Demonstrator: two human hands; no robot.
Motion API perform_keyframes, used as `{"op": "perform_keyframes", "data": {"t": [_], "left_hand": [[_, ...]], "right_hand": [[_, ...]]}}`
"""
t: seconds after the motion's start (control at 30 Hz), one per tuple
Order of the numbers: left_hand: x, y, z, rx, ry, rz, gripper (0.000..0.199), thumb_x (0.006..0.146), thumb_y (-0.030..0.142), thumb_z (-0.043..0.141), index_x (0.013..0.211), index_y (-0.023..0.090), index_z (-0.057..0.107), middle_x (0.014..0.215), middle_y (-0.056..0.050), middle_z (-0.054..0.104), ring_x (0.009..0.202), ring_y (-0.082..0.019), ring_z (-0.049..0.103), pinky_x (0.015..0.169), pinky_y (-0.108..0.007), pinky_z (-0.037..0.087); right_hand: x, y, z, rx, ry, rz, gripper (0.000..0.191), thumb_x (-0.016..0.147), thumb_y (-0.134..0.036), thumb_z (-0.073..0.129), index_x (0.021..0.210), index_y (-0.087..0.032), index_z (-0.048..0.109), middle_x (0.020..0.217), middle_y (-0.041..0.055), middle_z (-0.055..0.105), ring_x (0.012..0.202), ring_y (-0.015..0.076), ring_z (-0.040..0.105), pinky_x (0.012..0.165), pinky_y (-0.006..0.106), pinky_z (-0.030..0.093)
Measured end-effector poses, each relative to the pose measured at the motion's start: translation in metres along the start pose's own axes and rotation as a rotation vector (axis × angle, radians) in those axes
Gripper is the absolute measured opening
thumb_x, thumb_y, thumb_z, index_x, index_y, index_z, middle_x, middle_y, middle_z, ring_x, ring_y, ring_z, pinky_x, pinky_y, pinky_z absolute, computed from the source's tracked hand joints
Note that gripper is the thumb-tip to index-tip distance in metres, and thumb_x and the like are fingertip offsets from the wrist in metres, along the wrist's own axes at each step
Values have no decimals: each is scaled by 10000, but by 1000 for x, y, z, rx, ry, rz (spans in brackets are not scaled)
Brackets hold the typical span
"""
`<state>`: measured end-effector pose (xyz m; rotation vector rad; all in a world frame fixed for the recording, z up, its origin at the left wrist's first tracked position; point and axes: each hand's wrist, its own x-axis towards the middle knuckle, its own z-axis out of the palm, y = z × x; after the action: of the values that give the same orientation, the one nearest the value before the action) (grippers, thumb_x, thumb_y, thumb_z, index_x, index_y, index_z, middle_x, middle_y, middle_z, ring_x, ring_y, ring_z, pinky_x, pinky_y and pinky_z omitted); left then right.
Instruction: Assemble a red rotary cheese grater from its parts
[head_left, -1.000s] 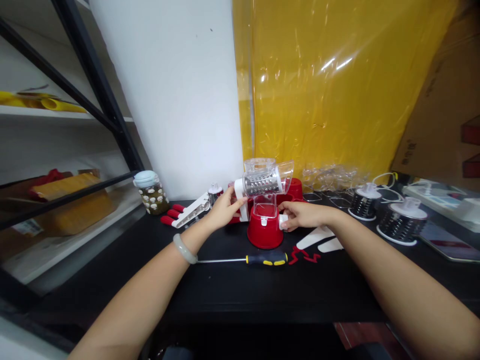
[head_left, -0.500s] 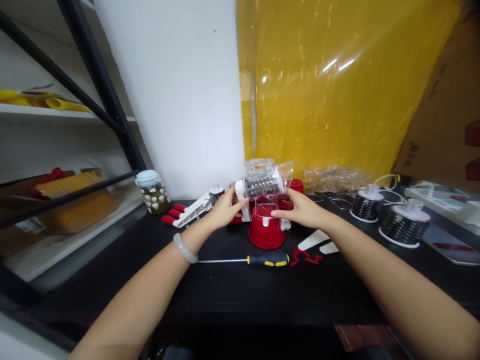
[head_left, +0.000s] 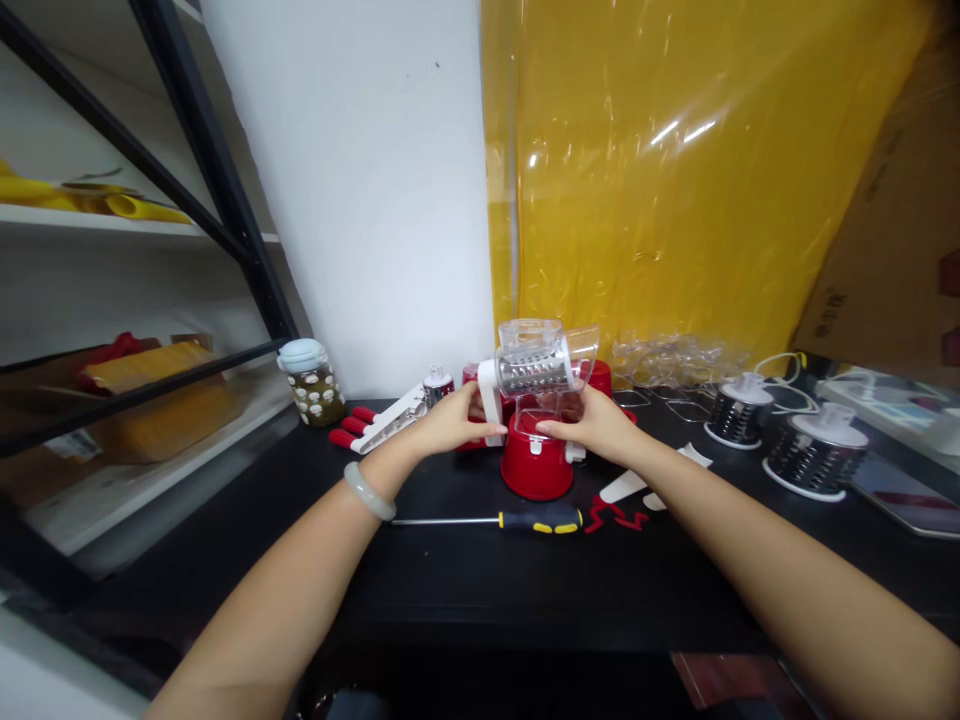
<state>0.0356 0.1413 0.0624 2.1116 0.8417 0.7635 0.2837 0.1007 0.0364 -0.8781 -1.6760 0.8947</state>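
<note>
A rotary grater (head_left: 536, 468) stands upright on the black table, with a red base, a clear housing and a perforated metal drum (head_left: 531, 374) lying sideways inside it. From the drum's left end a white crank handle (head_left: 490, 398) hangs down. My left hand (head_left: 459, 420) is closed around the handle's lower part, thumb in front and fingers partly hidden behind. My right hand (head_left: 596, 425) grips the grater where housing meets base. Its thumb presses the red front near a white clip, while its other fingers are mostly hidden behind the clear plastic.
A screwdriver (head_left: 540, 520) lies in front of the grater. White handle parts (head_left: 622, 487) and red scraps (head_left: 615, 514) are by my right forearm. Two spare drums (head_left: 739, 415) stand right, white crank handles (head_left: 390, 420) and a lidded jar (head_left: 311, 385) left. Clear plastic parts (head_left: 675, 360) sit behind.
My left hand has slid down from the drum's white end to the lower part of the crank handle. My right hand keeps its hold on the grater. The view has shifted slightly.
</note>
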Motion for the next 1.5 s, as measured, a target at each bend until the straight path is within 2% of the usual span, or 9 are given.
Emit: {"op": "perform_keyframes", "data": {"t": [0.17,0.33,0.53,0.7,0.9,1.0,1.2,1.33,1.5], "left_hand": [[-5,3,-3,493,-227,-109,425,655,313,803,1001,131,636,941,-74,703,845,-233,651,735,-315,491],[-6,4,-7,808,-337,-163,230,640,289,795,750,155,644,682,-2,612,614,-158,534,569,-265,353],[-11,9,-22,731,-469,-179,239,634,307,781,617,168,588,534,48,488,519,-111,417,518,-252,268],[-21,26,-38,608,-579,-249,188,647,326,759,708,167,678,571,43,557,542,-111,466,526,-231,313],[-42,55,-69,415,-615,-128,224,701,318,740,841,143,736,680,0,649,588,-110,516,545,-205,380],[-56,67,-87,246,-493,-75,246,728,326,737,874,130,714,794,-44,695,667,-131,587,604,-207,454],[-54,65,-103,225,292,124,295,749,414,732,896,162,686,759,-33,677,689,-140,613,673,-253,509],[-25,62,-101,552,654,264,314,839,422,651,1029,173,671,956,-64,685,865,-172,615,821,-310,509],[10,56,-95,968,644,322,218,917,249,545,1103,155,606,1000,-88,632,941,-212,566,905,-371,469]], "right_hand": [[1,3,-1,-13,11,11,621,673,-349,832,1195,-219,522,1236,117,680,1136,259,663,1055,466,500],[1,2,-3,-27,6,29,639,646,-349,850,1185,-216,533,1233,118,682,1138,268,662,1050,470,505],[1,2,-3,-10,-17,16,595,667,-320,837,1179,-242,545,1234,92,685,1158,263,651,1072,485,486],[2,4,-4,-52,-2,32,636,652,-347,846,1196,-225,540,1234,104,683,1154,260,653,1066,469,491],[2,4,-5,-87,10,51,682,635,-381,854,1216,-222,534,1241,109,676,1150,267,654,1060,474,492],[1,6,-5,-95,8,49,683,643,-389,847,1225,-224,532,1245,111,674,1155,266,651,1065,477,486],[2,4,-5,-111,7,49,697,651,-381,841,1257,-232,530,1260,106,670,1168,261,644,1065,466,486],[1,1,-4,-110,8,51,703,645,-366,849,1253,-222,526,1256,114,670,1169,267,644,1077,482,474],[1,3,-4,-88,37,60,663,626,-348,866,1192,-223,545,1217,124,684,1153,281,652,1053,493,495]]}}
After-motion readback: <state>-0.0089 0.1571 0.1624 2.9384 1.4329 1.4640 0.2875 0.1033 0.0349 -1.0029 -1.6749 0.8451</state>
